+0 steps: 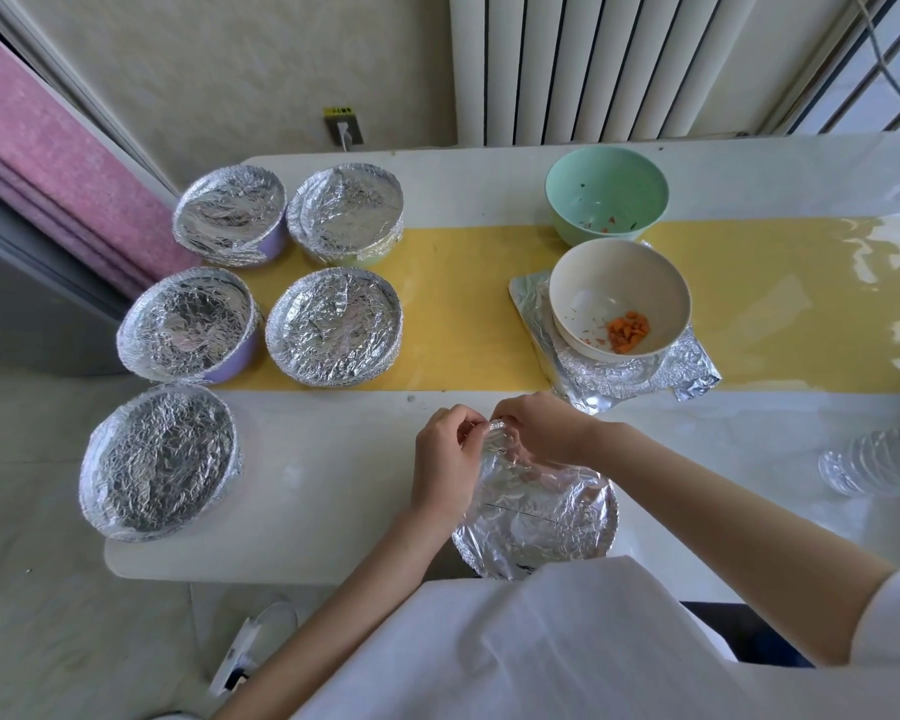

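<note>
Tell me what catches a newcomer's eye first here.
Five foil-covered bowls cluster on the left of the table. At its near edge, the left hand and right hand pinch the raised far edge of another foil cover. On the right, a cream bowl holding orange bits sits on a foil sheet.

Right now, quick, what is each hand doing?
Left hand: closed, pinching the top edge of the foil.
Right hand: closed, pinching the same foil edge.
</note>
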Demonstrator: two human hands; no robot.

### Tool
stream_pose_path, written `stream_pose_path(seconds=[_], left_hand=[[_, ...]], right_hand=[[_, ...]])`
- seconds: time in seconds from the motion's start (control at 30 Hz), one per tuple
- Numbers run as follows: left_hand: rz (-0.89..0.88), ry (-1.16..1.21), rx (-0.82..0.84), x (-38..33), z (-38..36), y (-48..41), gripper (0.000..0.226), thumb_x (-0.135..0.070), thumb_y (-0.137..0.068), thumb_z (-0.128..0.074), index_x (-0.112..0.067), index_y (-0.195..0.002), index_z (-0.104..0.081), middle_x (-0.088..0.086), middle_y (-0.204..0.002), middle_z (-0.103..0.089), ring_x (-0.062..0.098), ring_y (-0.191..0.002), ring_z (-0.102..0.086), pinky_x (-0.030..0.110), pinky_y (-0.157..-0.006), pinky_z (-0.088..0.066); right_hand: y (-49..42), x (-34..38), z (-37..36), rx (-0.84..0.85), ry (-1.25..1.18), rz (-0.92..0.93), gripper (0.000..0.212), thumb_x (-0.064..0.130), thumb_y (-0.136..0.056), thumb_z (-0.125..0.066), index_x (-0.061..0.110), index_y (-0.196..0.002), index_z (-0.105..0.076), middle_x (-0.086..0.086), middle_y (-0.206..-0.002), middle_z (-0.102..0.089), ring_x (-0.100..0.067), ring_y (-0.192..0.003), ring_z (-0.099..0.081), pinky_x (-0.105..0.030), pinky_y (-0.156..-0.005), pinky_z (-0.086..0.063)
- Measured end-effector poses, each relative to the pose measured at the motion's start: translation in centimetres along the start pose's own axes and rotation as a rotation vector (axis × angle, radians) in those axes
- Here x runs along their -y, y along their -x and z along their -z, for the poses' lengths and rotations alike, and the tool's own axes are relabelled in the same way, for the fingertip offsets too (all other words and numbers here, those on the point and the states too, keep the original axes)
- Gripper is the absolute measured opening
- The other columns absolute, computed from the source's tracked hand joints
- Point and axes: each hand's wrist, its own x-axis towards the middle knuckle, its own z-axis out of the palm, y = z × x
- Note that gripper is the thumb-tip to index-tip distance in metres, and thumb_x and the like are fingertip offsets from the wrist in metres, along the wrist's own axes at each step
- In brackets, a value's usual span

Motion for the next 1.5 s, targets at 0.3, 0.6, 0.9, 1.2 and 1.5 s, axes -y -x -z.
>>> stream_pose_path(seconds=[0.3, 0.6, 0.9, 1.2, 1.5], left_hand=[[-0.026, -0.024, 0.009, -0.3, -0.1, 0.2, 0.007, -0.006, -0.085, -0.064, -0.010, -0.080, -0.065, 0.001, -0.078, -0.061, 0.009, -0.069, -0.056, 0.010, -0.064, -0.042], [-0.038, -0.070, 0.065, -0.6, -0.3, 0.4, 0.006, -0.009, -0.091, -0.056, -0.008, -0.090, -0.062, 0.000, -0.089, -0.052, 0.017, -0.079, -0.054, 0.024, -0.073, -0.044], [-0.048, -0.115, 0.095, -1.1, -0.7, 0.4, 0.013, -0.007, -0.093, -0.051, -0.004, -0.094, -0.064, -0.001, -0.090, -0.045, 0.019, -0.087, -0.049, 0.018, -0.076, -0.036], [-0.063, -0.126, 0.100, -1.7, -0.7, -0.1, 0.015, -0.006, -0.094, -0.050, -0.004, -0.098, -0.065, -0.001, -0.089, -0.045, 0.023, -0.090, -0.051, 0.029, -0.081, -0.042], [-0.070, -0.129, 0.102, -1.4, -0.7, 0.2, 0.014, -0.005, -0.094, -0.049, -0.004, -0.095, -0.063, -0.001, -0.089, -0.044, 0.020, -0.089, -0.048, 0.025, -0.079, -0.039]], right_hand=[[0.0, -0.1, 0.6, 0.094, -0.030, -0.002, 0.035, 0.018, -0.102, -0.029, 0.016, -0.125, -0.056, -0.007, -0.103, -0.065, -0.024, -0.089, -0.058, -0.039, -0.085, -0.047], [1.0, -0.4, 0.7, 0.011, -0.176, -0.031, 0.033, 0.016, -0.101, -0.034, 0.014, -0.124, -0.057, -0.004, -0.114, -0.064, -0.022, -0.103, -0.058, -0.030, -0.091, -0.041], [2.9, -0.9, 0.0, -0.166, -0.179, -0.048, 0.033, -0.004, -0.088, -0.049, 0.009, -0.116, -0.062, -0.010, -0.093, -0.067, -0.017, -0.072, -0.052, -0.015, -0.056, -0.036], [2.4, -0.7, 0.9, -0.064, -0.110, 0.067, 0.026, 0.012, -0.092, -0.052, 0.007, -0.117, -0.058, -0.010, -0.096, -0.067, -0.024, -0.084, -0.060, -0.032, -0.077, -0.048], [2.2, -0.9, 0.9, -0.067, -0.157, 0.060, 0.027, 0.010, -0.095, -0.049, 0.010, -0.120, -0.060, -0.006, -0.105, -0.068, -0.020, -0.087, -0.059, -0.019, -0.074, -0.039]])
